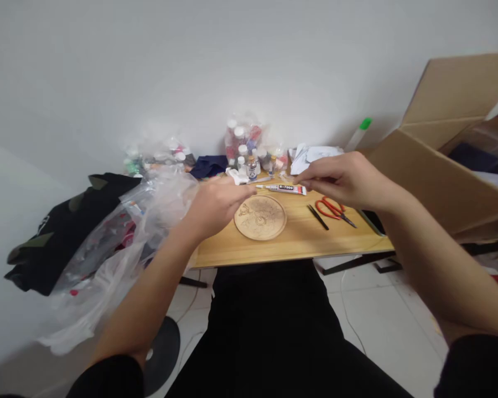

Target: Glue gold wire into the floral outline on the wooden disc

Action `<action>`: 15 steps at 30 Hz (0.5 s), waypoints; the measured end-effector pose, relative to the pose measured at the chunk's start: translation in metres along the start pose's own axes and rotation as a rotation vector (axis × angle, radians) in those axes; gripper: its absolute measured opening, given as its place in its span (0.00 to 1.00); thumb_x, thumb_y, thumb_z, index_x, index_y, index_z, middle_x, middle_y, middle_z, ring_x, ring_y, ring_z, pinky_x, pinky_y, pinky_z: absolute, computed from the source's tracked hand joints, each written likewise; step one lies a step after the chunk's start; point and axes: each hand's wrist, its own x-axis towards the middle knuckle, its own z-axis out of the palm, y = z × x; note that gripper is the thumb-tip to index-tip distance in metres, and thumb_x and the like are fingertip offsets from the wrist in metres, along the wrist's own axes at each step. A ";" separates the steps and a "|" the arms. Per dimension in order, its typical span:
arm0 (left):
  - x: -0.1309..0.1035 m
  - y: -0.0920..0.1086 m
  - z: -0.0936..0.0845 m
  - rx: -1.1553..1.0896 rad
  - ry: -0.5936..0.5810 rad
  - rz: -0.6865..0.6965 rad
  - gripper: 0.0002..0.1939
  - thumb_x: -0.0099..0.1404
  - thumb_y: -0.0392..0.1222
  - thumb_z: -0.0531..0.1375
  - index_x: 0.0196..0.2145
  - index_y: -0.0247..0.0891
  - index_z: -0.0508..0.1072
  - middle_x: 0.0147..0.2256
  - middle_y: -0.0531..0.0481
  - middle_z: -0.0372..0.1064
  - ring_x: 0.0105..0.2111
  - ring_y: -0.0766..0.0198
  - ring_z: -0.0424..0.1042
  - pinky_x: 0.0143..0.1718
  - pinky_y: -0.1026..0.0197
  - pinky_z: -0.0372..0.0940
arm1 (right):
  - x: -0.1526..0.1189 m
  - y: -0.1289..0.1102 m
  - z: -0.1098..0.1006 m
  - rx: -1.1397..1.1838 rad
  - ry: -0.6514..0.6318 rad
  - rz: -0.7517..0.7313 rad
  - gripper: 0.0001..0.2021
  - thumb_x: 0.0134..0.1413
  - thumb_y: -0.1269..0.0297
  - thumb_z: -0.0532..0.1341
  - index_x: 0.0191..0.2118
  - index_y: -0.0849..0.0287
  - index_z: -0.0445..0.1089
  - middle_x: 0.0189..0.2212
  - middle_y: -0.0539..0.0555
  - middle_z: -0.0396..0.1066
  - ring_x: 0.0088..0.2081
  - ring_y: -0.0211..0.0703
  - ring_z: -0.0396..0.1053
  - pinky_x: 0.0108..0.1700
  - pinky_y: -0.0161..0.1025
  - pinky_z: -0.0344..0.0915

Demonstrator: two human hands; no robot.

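A B-7000 glue tube (285, 189) lies crosswise between my hands, its narrow nozzle to the left. The closed fingertips of my left hand (219, 203) are right by that nozzle; whether they touch it, I cannot tell. My right hand (346, 176) is closed in a pinch just above the tube's flat end, and what it pinches is too small to make out. Below the tube is a round wooden disc (260, 218) with engraved line drawings. Black tweezers (317, 217) and orange-handled scissors (336, 210) rest to the right of the disc.
Small bottles (252, 167) and bagged supplies (243, 138) stand along the wall at the wooden table's (240, 251) back. Papers (311, 157) lie behind my right hand. An open cardboard box (440, 182) is at right. Plastic bags (149, 221) and dark cloth (74, 226) crowd the left.
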 end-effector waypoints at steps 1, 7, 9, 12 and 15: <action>0.001 -0.004 -0.004 -0.030 -0.020 -0.002 0.20 0.72 0.39 0.47 0.42 0.39 0.79 0.26 0.49 0.71 0.28 0.62 0.67 0.31 0.61 0.60 | -0.001 0.003 -0.005 0.025 -0.019 0.021 0.13 0.61 0.58 0.56 0.39 0.52 0.79 0.30 0.50 0.79 0.28 0.40 0.73 0.29 0.38 0.65; 0.009 -0.019 -0.032 -0.238 -0.144 -0.089 0.17 0.69 0.41 0.50 0.39 0.43 0.80 0.24 0.53 0.72 0.26 0.65 0.70 0.31 0.65 0.63 | -0.006 0.016 -0.036 0.155 -0.134 0.101 0.13 0.58 0.58 0.60 0.38 0.60 0.79 0.23 0.50 0.75 0.24 0.34 0.68 0.26 0.33 0.62; 0.012 -0.024 -0.043 -0.326 -0.185 -0.139 0.16 0.68 0.45 0.52 0.37 0.43 0.80 0.23 0.54 0.72 0.24 0.66 0.71 0.30 0.66 0.64 | -0.007 0.021 -0.047 0.202 -0.186 0.115 0.14 0.58 0.56 0.60 0.36 0.62 0.78 0.22 0.49 0.72 0.23 0.31 0.65 0.24 0.31 0.59; 0.015 -0.038 -0.062 -0.449 -0.286 -0.208 0.15 0.66 0.49 0.55 0.34 0.44 0.80 0.19 0.55 0.70 0.21 0.67 0.71 0.27 0.67 0.64 | -0.011 0.032 -0.061 0.289 -0.282 0.174 0.15 0.58 0.54 0.62 0.36 0.63 0.78 0.20 0.47 0.70 0.20 0.29 0.62 0.22 0.30 0.57; 0.017 -0.054 -0.079 -0.483 -0.397 -0.245 0.14 0.65 0.51 0.57 0.33 0.45 0.81 0.15 0.56 0.67 0.19 0.66 0.69 0.25 0.66 0.65 | -0.015 0.046 -0.072 0.362 -0.365 0.259 0.15 0.57 0.53 0.63 0.38 0.60 0.78 0.20 0.46 0.69 0.18 0.28 0.61 0.20 0.29 0.57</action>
